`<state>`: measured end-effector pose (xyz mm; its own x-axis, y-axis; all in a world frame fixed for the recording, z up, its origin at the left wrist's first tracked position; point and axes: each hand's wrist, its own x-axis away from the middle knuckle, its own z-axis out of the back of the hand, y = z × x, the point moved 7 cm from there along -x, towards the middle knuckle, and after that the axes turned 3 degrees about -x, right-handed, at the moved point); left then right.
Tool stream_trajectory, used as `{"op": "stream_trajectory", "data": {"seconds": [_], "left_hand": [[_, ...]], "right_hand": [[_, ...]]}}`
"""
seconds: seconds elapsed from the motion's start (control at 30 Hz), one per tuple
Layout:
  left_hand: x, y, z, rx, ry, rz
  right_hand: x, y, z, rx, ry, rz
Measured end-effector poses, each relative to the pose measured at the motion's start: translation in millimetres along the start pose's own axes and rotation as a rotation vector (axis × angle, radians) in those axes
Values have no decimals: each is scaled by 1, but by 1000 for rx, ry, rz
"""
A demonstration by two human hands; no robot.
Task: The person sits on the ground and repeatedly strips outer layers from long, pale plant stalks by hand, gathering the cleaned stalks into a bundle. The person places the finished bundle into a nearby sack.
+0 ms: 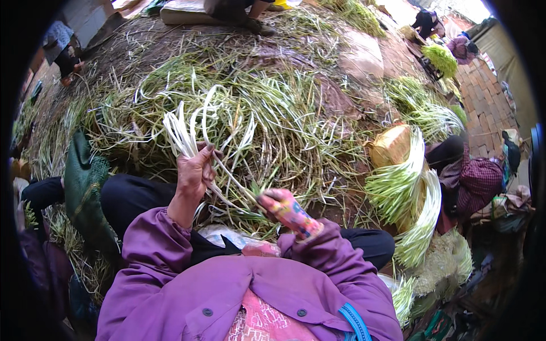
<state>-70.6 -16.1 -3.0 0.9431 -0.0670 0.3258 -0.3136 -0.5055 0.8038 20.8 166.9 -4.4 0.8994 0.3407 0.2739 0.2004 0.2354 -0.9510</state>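
My bare left hand (195,169) is closed around a small bundle of long white stalks (180,134), which look like blanched garlic chives. One pale stalk (232,177) slants from the left hand down to my right hand (281,209), whose fingers pinch its lower end near a bit of green leaf. A flowered fingerless glove or cuff (298,217) covers much of the right hand. Beyond both hands spreads a thick heap of loose green and white stalks and leaves (273,115).
At right, bundles of pale green stalks (396,183) lie over a tan wrapped bundle (389,147). A person in a checked top (480,183) sits beyond them. A green woven sack (87,187) is by my left knee. Other people (239,10) work at the far side.
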Motion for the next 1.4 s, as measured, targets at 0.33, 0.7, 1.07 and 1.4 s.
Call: {"op": "stream_trajectory", "data": {"seconds": [0.33, 0.7, 1.07, 1.4], "left_hand": [[-8, 6, 13, -105, 94, -124], [31, -75, -3, -173, -89, 231], [-2, 28, 23, 4, 155, -203], [-8, -46, 20, -328, 78, 84]], "right_hand": [[39, 105, 96, 579, 77, -506], [-29, 6, -20, 283, 4, -32], [-118, 131, -3, -21, 258, -422], [-94, 72, -3, -10, 414, -213]]}}
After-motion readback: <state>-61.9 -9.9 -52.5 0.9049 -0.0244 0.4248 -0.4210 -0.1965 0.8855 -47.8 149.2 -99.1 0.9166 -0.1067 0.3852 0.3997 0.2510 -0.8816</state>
